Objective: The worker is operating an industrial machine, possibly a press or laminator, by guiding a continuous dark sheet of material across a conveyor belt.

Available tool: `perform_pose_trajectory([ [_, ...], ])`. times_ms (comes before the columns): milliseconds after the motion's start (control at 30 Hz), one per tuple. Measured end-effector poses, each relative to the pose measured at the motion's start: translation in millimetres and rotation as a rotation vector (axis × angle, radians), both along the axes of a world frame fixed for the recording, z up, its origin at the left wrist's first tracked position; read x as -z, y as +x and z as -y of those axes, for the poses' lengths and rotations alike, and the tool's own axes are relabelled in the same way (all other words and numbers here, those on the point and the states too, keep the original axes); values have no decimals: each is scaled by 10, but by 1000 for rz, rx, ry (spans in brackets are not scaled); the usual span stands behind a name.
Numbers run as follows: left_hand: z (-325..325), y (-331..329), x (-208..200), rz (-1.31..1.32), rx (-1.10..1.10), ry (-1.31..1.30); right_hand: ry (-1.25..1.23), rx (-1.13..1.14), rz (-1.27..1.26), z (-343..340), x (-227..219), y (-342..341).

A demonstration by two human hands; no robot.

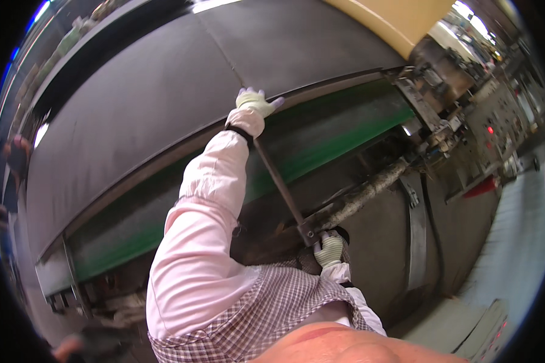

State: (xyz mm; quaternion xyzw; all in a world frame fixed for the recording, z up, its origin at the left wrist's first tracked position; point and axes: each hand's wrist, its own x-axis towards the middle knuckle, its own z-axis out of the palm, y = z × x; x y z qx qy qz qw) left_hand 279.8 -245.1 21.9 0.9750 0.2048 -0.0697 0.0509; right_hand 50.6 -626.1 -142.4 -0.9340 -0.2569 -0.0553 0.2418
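Note:
My left hand [257, 103], in a pale glove with light purple fingertips, reaches far forward. Its fingers are spread on the near edge of a wide dark grey sheet [145, 91], beside a thin seam that runs away across it. Close to my body, my right hand [329, 249], in a striped glove, is curled by the lower end of a metal bar [278, 180]. What its fingers close around is dark and mostly hidden. The bar slopes from a bolted joint beside that hand up toward my left wrist.
A green band [327, 154] runs below the sheet's front edge. A worn roller [369, 190] lies nearer me. Machine parts [436, 133] and a control panel with red lights [490, 136] stand at right. A yellow cover [387, 21] hangs over the far side.

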Motion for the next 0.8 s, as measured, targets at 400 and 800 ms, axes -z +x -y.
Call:
perform_pose_trajectory([
  [400,-2207,-1828,606,289,-466,98,74,38,33,-34,-83,0],
  [800,-2396,-3088,364,219,-429,155,13,51,31,-62,-115,-14],
])
